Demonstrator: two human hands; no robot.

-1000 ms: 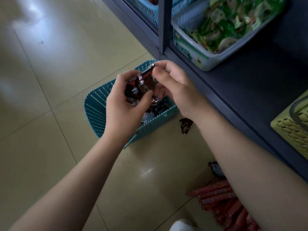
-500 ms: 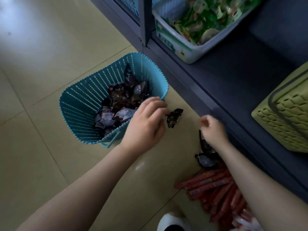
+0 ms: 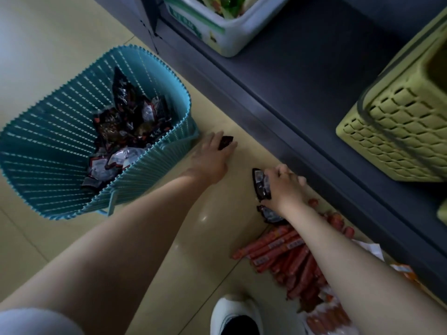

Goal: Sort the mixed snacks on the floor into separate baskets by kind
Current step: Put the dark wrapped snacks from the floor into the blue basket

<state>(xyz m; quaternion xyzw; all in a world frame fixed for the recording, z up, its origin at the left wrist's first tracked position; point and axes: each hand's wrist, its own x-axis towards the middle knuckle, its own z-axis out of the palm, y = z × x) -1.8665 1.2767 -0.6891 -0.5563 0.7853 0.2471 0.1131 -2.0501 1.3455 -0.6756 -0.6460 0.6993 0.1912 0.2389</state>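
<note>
The teal basket (image 3: 60,151) sits on the floor at nine o'clock, dark packets inside. Just beside it, the left hand (image 3: 210,158) pinches a dark packet (image 3: 225,142), fingers curled (likely basket-bound). At three o'clock, the right hand (image 3: 284,187) grips another packet (image 3: 260,184) above the red sausages (image 3: 285,252).

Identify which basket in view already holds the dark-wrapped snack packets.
The teal slatted basket on the floor, beside the left hand. The yellow-green basket and the white bin sit on the dark shelf; the white one holds green packets.
</note>
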